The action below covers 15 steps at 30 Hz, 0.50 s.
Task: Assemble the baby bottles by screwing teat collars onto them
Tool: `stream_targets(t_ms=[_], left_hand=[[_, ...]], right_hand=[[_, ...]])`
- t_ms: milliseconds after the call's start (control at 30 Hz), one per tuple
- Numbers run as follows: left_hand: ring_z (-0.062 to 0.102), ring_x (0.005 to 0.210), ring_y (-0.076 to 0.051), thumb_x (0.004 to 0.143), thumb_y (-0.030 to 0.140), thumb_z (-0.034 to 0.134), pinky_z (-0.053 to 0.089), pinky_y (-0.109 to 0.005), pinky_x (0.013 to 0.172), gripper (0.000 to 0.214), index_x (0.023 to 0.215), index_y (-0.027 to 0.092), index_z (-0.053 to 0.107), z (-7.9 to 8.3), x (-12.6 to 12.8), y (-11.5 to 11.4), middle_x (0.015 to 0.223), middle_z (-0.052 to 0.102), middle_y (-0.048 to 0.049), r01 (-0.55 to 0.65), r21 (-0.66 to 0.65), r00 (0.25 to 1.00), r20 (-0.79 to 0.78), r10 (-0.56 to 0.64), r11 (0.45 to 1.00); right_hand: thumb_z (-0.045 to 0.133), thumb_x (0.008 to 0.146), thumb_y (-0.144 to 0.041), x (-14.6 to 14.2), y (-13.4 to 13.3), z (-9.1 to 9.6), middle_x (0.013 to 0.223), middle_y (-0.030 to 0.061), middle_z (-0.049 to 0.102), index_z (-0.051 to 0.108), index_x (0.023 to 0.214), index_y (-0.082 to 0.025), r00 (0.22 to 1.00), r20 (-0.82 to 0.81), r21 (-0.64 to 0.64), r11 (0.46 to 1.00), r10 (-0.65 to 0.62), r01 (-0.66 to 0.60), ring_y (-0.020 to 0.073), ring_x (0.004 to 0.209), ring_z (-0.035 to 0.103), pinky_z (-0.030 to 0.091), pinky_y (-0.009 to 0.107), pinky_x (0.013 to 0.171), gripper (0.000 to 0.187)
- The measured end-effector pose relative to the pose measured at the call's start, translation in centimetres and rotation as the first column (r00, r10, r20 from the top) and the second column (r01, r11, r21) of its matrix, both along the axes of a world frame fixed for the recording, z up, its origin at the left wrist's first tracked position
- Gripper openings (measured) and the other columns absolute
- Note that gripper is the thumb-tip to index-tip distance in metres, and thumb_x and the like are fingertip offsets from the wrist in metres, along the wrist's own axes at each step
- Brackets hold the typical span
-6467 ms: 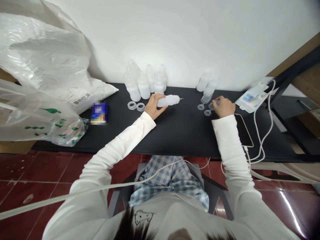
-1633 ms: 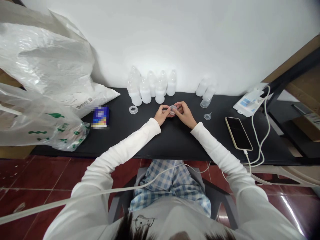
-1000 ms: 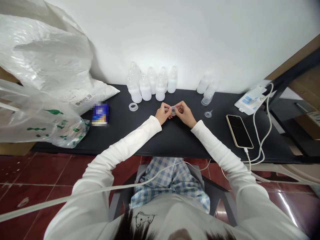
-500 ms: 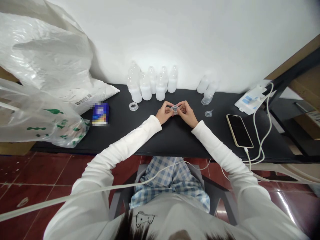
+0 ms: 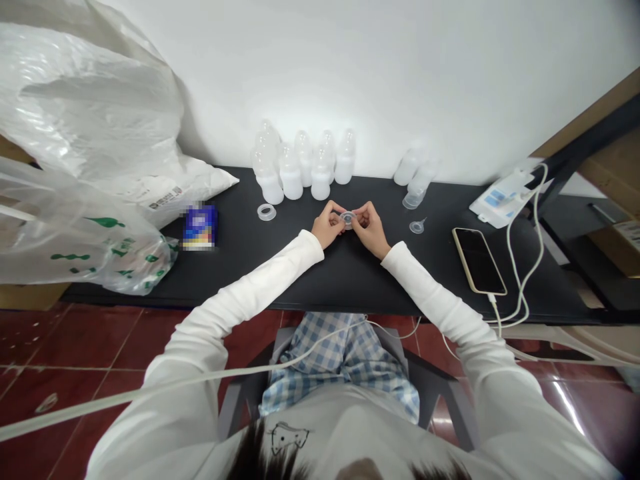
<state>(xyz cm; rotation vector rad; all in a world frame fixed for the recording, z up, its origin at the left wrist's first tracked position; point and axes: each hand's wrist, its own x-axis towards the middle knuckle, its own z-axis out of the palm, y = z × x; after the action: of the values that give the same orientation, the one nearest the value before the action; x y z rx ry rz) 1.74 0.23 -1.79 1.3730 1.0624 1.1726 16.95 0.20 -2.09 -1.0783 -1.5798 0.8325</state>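
Above the near part of the black table [image 5: 350, 280], the left hand [image 5: 327, 228] and right hand [image 5: 371, 228] met. The fingers of both were closed in a pinch on a small clear ring-and-teat piece [image 5: 347, 218], held between them just over the surface. The work looked like seating the teat in its ring, and finishing that would call for an even press around the rim. Farther out lay a loose ring [image 5: 267, 212] and a spare teat [image 5: 416, 227], well apart. Against the wall stood capped translucent bottles [image 5: 300, 175]. Two tilted bottles [image 5: 414, 179], seemingly uncapped, lay to their right. Nothing showed inside any.
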Motion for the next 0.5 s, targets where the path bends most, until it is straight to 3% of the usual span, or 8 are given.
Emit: stream_targets(t_ms=[200,500], left_hand=[[0.061,0.054,-0.008,0.082,0.022,0.074,0.049,-0.020,0.056,0.022,0.092,0.020,0.054,-0.2,0.0,0.0,0.063,0.065,0.0063,0.042,-0.001,0.999,0.009,-0.042,0.999],[0.067,0.065,-0.010,0.083,0.029,0.075,0.055,-0.022,0.065,0.026,0.099,0.019,0.057,-0.8,0.1,0.8,0.072,0.069,0.0031,0.091,-0.018,0.985,0.146,-0.088,0.996]], right_hand=[[0.069,0.081,-0.057,0.1,-0.1,-0.1,0.062,-0.0073,0.046,0.042,0.083,-0.025,0.999,-0.048,0.010,1.000,-0.014,0.014,0.0096,0.055,0.041,0.034,0.026,0.054,0.042],[0.059,0.087,-0.063,0.9,-0.3,1.1,0.073,-0.0021,0.057,0.050,0.096,-0.025,0.993,0.118,0.098,0.995,0.010,-0.022,0.0134,0.064,0.052,0.046,0.031,0.064,0.040]])
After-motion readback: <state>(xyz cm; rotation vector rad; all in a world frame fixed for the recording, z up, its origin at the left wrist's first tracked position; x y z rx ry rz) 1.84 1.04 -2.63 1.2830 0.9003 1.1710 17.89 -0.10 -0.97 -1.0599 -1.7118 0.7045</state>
